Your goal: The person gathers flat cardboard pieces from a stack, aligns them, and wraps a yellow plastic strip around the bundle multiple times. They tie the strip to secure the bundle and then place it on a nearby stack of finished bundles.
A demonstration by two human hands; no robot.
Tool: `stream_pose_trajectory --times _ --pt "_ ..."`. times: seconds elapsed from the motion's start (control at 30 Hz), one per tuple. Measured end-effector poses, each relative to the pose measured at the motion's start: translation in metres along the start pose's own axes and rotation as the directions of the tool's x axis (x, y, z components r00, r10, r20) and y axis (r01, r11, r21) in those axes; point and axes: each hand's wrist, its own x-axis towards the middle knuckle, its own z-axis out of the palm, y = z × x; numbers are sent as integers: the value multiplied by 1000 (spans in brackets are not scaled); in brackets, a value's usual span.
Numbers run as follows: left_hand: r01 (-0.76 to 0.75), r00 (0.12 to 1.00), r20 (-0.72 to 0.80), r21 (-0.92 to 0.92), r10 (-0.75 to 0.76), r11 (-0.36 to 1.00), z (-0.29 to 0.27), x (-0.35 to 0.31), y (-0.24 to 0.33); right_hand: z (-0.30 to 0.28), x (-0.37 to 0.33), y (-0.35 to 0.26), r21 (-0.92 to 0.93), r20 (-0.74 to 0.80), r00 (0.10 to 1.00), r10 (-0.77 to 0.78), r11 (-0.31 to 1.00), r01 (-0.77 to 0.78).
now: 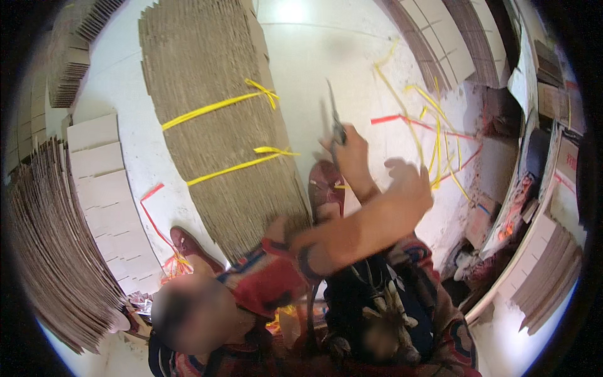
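My right hand (352, 151) is closed round the handles of dark scissors (336, 122), whose blades point away from me over the pale floor. Crossing over my right forearm, my left hand (409, 181) reaches to the right; its fingers look spread, though motion blurs them. Loose yellow straps (438, 147) lie on the floor beside that hand. To the left of the scissors lies a long bundle of brown flat cardboard (207, 69), standing on edge in tight rows. Two yellow straps (217, 111) go across it, each knotted near the bundle's right edge.
My maroon shoes (326, 182) stand on either side of the bundle. Red strapping (149, 213) lies on the floor at left. Stacked cardboard (103, 182) lines the left, and more cardboard stacks (440, 38) stand at the far right. A cluttered shelf (534, 201) runs along the right.
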Motion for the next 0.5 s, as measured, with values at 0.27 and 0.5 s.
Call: stream_pose_trajectory --times 0.27,0.5 --pt "539 356 -655 -439 -667 719 26 -189 -85 -69 -55 50 -762 206 976 -69 615 204" --pt "112 30 -168 -979 -985 171 128 -304 -164 -42 -25 -4 264 143 983 -113 962 72"
